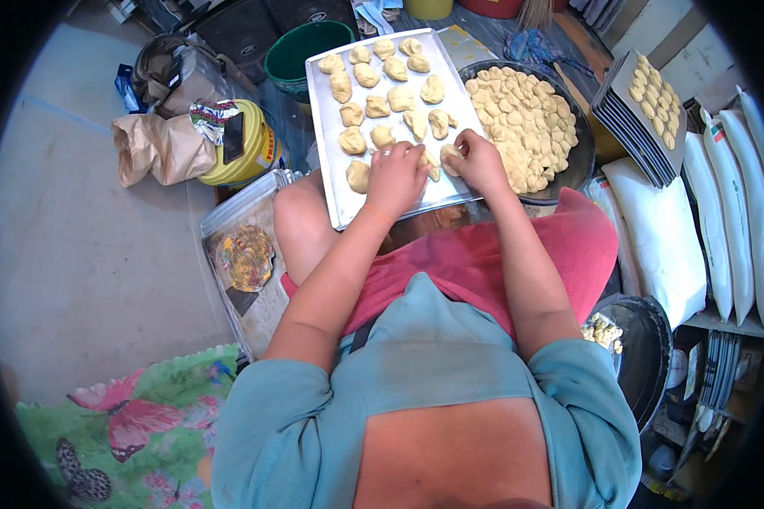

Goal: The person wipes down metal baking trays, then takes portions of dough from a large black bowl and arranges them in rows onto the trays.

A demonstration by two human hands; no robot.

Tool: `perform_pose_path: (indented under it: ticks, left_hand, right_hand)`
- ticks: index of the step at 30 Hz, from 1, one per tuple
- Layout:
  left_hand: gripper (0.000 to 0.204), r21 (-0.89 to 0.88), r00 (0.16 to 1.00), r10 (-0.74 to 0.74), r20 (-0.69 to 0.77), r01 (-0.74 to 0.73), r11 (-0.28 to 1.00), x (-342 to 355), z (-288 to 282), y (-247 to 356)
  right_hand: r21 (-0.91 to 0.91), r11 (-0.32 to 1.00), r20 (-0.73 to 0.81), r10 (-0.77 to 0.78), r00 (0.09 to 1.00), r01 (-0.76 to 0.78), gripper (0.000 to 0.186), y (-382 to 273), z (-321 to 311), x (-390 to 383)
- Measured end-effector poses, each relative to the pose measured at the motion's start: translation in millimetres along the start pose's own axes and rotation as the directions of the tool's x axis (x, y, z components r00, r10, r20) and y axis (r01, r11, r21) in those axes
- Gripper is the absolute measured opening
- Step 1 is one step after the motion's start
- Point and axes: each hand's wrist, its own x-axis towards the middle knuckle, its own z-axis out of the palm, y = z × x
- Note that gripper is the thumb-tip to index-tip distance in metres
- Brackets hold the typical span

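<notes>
A white metal tray [334,136] tilts across my lap, with several rows of pale yellow dough pieces [366,75] on it. Over its near part, my left hand [396,180] has its fingers bent and closed against a dough piece [433,166]. To the right of that, my right hand [479,163] pinches another dough piece [451,159] between thumb and fingers, low over the tray. The left fingertips are partly hidden by the back of the hand. Beside the tray on the right stands a wide dark basin [582,161] heaped with similar dough pieces [522,127].
At left are a yellow bucket [248,153] with a phone [233,138] on top, a brown paper bag [157,148] and a green bucket [295,58]. At right, stacked trays [628,114] hold more dough near white sacks [654,229]. A dark tub [649,373] stands at lower right.
</notes>
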Motion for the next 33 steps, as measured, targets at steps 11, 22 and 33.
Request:
perform_pose_path:
  ticks: [11,22,33]
  left_hand:
    - [0.028,-0.011,0.998,-0.064,-0.027,0.064,0.998,26.5,10.0,-11.6]
    - [0.031,-0.137,0.967,-0.246,-0.059,0.237,0.962,39.9,28.5,-54.9]
    - [0.027,-0.002,0.992,-0.123,-0.042,0.123,0.992,53.8,31.1,-37.4]
  right_hand:
    - [-0.209,0.915,-0.228,-0.388,0.893,0.345,0.049,16.1,23.4,54.9]
    - [0.077,0.978,-0.243,-0.169,0.955,0.193,0.031,7.6,37.0,60.6]
    - [0.258,0.966,-0.174,0.024,0.984,0.022,0.022,8.9,26.0,79.7]
